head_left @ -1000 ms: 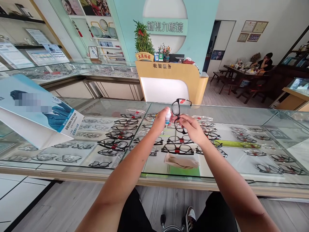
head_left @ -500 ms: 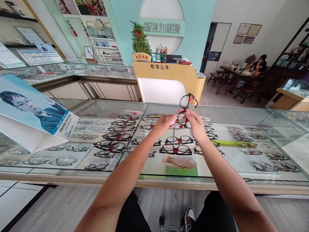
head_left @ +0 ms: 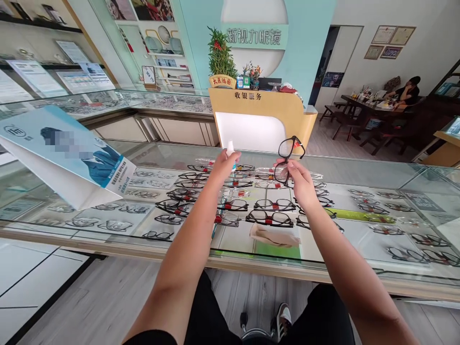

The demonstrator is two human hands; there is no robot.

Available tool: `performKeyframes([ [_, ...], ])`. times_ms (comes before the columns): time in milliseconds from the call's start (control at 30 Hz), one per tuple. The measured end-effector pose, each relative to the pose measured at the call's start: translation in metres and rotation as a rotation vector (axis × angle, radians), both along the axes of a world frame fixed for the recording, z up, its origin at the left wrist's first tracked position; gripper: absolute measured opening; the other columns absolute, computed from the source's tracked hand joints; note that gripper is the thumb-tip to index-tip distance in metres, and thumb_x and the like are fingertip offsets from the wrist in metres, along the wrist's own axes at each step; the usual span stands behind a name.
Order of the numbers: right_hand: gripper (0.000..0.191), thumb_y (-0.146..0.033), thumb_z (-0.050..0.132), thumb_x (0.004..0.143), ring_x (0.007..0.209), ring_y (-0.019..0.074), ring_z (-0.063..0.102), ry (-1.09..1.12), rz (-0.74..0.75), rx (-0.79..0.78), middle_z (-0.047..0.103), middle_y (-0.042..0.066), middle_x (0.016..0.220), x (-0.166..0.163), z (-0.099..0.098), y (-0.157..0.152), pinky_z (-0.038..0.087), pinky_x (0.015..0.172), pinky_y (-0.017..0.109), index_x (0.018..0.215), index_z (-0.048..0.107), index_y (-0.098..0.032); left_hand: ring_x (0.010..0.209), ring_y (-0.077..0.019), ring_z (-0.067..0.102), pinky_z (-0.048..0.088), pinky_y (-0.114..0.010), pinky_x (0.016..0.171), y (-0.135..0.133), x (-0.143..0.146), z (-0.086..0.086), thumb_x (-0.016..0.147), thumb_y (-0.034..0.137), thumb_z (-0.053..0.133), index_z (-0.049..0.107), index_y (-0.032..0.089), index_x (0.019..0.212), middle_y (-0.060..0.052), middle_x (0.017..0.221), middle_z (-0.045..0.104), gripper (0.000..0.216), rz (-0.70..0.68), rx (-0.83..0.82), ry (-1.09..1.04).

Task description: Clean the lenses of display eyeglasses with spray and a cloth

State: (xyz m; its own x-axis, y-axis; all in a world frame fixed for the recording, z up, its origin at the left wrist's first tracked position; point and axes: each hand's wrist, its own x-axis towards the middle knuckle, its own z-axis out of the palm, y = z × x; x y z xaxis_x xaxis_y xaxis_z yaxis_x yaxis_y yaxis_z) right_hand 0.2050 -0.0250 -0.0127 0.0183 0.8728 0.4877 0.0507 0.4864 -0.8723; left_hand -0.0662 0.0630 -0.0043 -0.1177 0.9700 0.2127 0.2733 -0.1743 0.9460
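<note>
My left hand (head_left: 222, 168) is closed around a small white spray bottle (head_left: 230, 149) with a blue label, held upright above the glass counter. My right hand (head_left: 296, 178) pinches a pair of black-framed glasses (head_left: 288, 158) by the lower rim, lifted above the counter and tilted, with a red tag on one temple. The two hands are apart, about a hand's width between bottle and glasses. A beige cleaning cloth (head_left: 275, 235) lies on the glass counter top (head_left: 362, 167) below my right forearm.
Under the glass lie rows of several eyeglass frames (head_left: 272, 218). A blue-and-white folded sign (head_left: 64, 153) stands on the counter at left. A yellow cashier desk (head_left: 262, 117) is beyond. A person (head_left: 406, 90) sits at a dark table far right.
My left hand has moved left and away from the glasses, with the spray bottle now upright and visible. My right hand shifted slightly right with the glasses.
</note>
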Motion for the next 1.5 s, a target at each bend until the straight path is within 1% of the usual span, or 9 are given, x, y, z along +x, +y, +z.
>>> performKeyframes([
  [200, 0.057, -0.078, 0.064, 0.105, 0.091, 0.0251, 0.072, -0.002, 0.002, -0.001, 0.089, 0.007, 0.118, 0.001, -0.004, 0.0, 0.059, 0.09, 0.041, 0.116, 0.086, -0.027, 0.113, -0.0355, 0.075, 0.057, -0.045, 0.098, 0.016, -0.04, -0.009, 0.103, 0.04, 0.066, 0.069, 0.021, 0.111, -0.018, 0.121, 0.08, 0.021, 0.212, -0.104, 0.463],
  [433, 0.054, -0.075, 0.065, 0.106, 0.093, 0.0257, 0.072, 0.004, 0.02, -0.015, 0.088, 0.008, 0.122, 0.0, -0.003, -0.001, 0.059, 0.098, 0.044, 0.118, 0.086, -0.027, 0.128, -0.0452, 0.075, 0.057, -0.049, 0.104, 0.016, -0.051, -0.014, 0.093, 0.035, 0.078, 0.075, 0.018, 0.117, -0.025, 0.136, 0.081, 0.03, 0.275, -0.271, 0.783],
  [800, 0.056, -0.078, 0.064, 0.105, 0.087, 0.0231, 0.067, -0.009, 0.002, 0.014, 0.088, 0.006, 0.117, -0.001, -0.004, 0.002, 0.055, 0.083, 0.038, 0.111, 0.086, -0.027, 0.146, -0.0466, 0.069, 0.055, -0.05, 0.109, 0.017, -0.049, -0.015, 0.09, 0.024, 0.079, 0.066, 0.014, 0.142, -0.028, 0.153, 0.074, 0.054, 0.266, -0.305, 0.861],
  [1033, 0.055, -0.079, 0.068, 0.102, 0.09, 0.0235, 0.066, 0.037, 0.027, 0.0, 0.086, 0.005, 0.112, -0.002, 0.002, -0.002, 0.054, 0.089, 0.038, 0.107, 0.086, -0.027, 0.15, -0.049, 0.065, 0.053, -0.053, 0.116, 0.005, -0.04, -0.004, 0.092, 0.026, 0.082, 0.052, 0.009, 0.16, -0.032, 0.16, 0.067, 0.076, 0.288, -0.374, 0.771],
  [1233, 0.054, -0.078, 0.07, 0.102, 0.086, 0.0223, 0.063, 0.064, -0.009, -0.008, 0.087, 0.006, 0.117, 0.002, 0.006, -0.001, 0.054, 0.088, 0.038, 0.11, 0.088, -0.028, 0.164, -0.0531, 0.043, 0.042, -0.064, 0.127, -0.023, -0.014, 0.014, 0.092, 0.04, 0.086, 0.046, 0.015, 0.168, -0.032, 0.175, 0.048, 0.089, 0.509, -0.061, 0.772],
  [1300, 0.055, -0.079, 0.069, 0.102, 0.084, 0.0219, 0.061, 0.075, -0.037, -0.008, 0.087, 0.006, 0.117, 0.005, 0.007, 0.001, 0.051, 0.082, 0.037, 0.111, 0.087, -0.027, 0.154, -0.0478, 0.055, 0.045, -0.06, 0.123, -0.04, 0.004, 0.021, 0.096, 0.037, 0.082, 0.064, 0.019, 0.151, -0.024, 0.158, 0.064, 0.061, 0.34, 0.147, 0.77],
  [1367, 0.057, -0.079, 0.068, 0.102, 0.081, 0.0211, 0.059, 0.088, -0.057, -0.002, 0.087, 0.006, 0.114, 0.009, 0.008, 0.004, 0.048, 0.076, 0.036, 0.112, 0.087, -0.026, 0.121, -0.0337, 0.073, 0.053, -0.046, 0.105, -0.06, 0.025, 0.024, 0.103, 0.035, 0.073, 0.075, 0.022, 0.122, -0.012, 0.122, 0.08, 0.023, -0.066, 0.321, 0.697],
  [1433, 0.058, -0.079, 0.067, 0.102, 0.08, 0.0204, 0.059, 0.096, -0.064, 0.009, 0.087, 0.006, 0.112, 0.011, 0.01, 0.005, 0.047, 0.074, 0.035, 0.112, 0.087, -0.025, 0.095, -0.0237, 0.074, 0.052, -0.035, 0.087, -0.083, 0.048, 0.022, 0.103, 0.037, 0.073, 0.077, 0.023, 0.1, -0.005, 0.101, 0.081, 0.015, -0.534, 0.35, 0.655],
  [1500, 0.057, -0.078, 0.067, 0.103, 0.08, 0.0201, 0.061, 0.101, -0.064, 0.018, 0.086, 0.006, 0.112, 0.012, 0.011, 0.006, 0.047, 0.074, 0.035, 0.112, 0.086, -0.025, 0.085, -0.0205, 0.072, 0.046, -0.033, 0.077, -0.103, 0.069, 0.014, 0.095, 0.037, 0.085, 0.078, 0.023, 0.096, -0.001, 0.092, 0.079, 0.016, -0.831, 0.35, 0.778],
])
